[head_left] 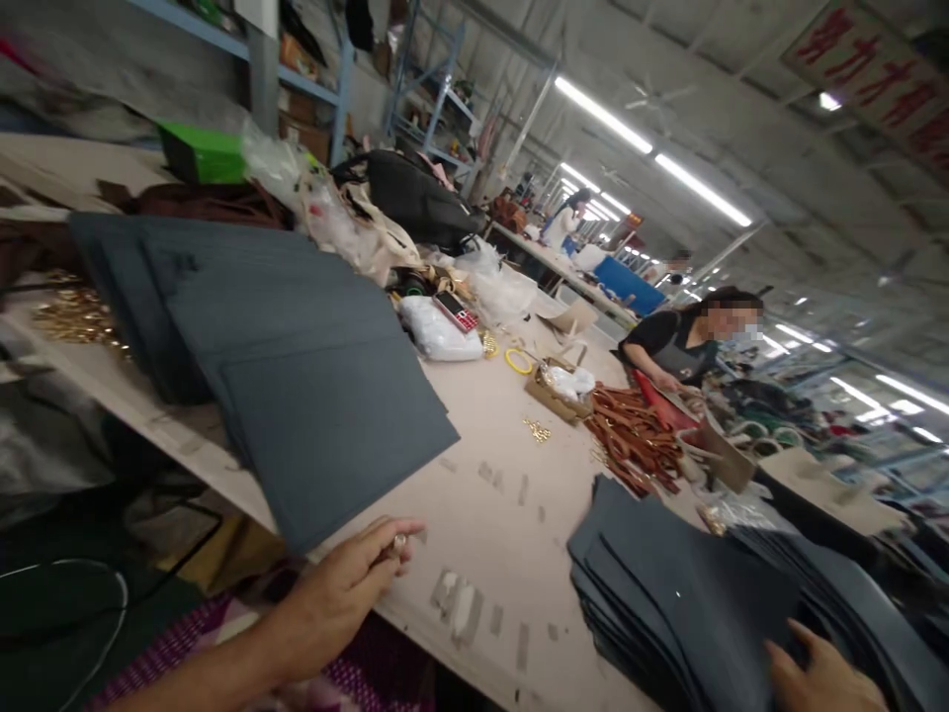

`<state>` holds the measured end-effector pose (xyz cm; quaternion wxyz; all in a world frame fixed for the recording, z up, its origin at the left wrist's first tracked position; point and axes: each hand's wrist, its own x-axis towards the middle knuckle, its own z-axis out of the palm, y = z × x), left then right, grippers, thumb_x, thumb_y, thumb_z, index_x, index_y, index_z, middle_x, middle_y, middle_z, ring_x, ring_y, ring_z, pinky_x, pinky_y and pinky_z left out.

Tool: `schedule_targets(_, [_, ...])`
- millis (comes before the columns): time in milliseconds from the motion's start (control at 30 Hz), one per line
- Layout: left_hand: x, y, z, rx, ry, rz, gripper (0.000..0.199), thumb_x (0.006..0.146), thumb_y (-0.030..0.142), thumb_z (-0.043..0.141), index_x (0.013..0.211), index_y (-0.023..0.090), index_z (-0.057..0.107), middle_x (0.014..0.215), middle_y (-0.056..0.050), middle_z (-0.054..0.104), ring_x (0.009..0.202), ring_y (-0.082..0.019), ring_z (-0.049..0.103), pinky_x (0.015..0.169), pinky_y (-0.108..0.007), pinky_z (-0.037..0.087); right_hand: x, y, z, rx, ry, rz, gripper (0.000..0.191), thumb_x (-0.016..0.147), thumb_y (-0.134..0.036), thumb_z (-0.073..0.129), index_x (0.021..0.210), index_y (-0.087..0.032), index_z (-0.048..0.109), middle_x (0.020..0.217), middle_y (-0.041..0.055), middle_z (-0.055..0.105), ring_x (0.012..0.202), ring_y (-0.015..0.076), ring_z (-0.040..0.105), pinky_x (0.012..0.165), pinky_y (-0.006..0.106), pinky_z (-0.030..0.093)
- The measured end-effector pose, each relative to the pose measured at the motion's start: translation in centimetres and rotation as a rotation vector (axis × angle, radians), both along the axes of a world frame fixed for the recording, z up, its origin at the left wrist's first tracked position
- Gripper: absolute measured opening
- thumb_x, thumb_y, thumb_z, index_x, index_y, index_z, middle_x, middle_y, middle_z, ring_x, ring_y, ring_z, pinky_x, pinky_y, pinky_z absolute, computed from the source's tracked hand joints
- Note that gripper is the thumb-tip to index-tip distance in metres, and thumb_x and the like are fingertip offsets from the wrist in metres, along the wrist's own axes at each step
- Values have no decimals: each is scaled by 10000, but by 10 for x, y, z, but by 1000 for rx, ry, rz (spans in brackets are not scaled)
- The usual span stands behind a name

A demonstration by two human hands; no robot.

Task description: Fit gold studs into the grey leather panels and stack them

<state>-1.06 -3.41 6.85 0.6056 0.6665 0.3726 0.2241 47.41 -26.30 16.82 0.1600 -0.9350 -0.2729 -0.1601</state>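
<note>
My counter has a left stack of dark sheets and a right stack, so I'm maybe partway, my right grip on the right stack, pinching or not I can't tell, my left grip holding a shiny bit.

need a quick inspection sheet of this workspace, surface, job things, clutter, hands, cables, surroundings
Surface: pale tabletop, marked with grey patches
Job's things: stack of dark sheets at picture left; second stack of dark sheets at picture right, edges uneven
Clutter: phone, yellow ring, brown straps, loose gold pieces
Hands: left hand by the near edge, small shiny piece showing, grip unclear; right hand at the second stack, grip unclear
Cables: pale looped cable at lower left
Surroundings: co-worker across the table; ceiling lights
</note>
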Motion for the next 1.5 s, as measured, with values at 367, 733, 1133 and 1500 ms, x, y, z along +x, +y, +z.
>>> schedule_targets(367, [-10,4,-6,433,13,-27,555,974,207,304,1513,288,200,1204,-26,668,1105,-146,609,1003,-286,443,-306,172,-66,195,829,1014,271,851,-350,612,1057,-207,713,864,40,733,742,164,674,693,245,535])
schedule_targets(733, [-37,11,4,123,147,115,578,873,213,336,1448,225,385,1242,-83,642,1157,-246,564,1041,-445,392,-353,219,-82,220,682,1489,144,890,-162,537,854,-220,663,765,-11,688,678,107,639,640,173,471])
schedule_targets(1133, [-94,-2,-56,-374,-174,601,539,673,600,693,1001,189,576,685,43,579,475,-88,465,438,-210,349,-344,306,-100,-2,396,1368,222,924,-248,460,853,-227,669,806,40,692,795,209,623,736,298,450])
schedule_targets(1500, [-79,-5,-14,-569,-513,368,448,780,483,715,1079,154,656,966,-76,738,836,-227,678,800,-347,534,-340,261,-80,-268,1187,1151,149,823,-280,589,802,-180,698,689,-3,651,652,134,602,623,233,458])
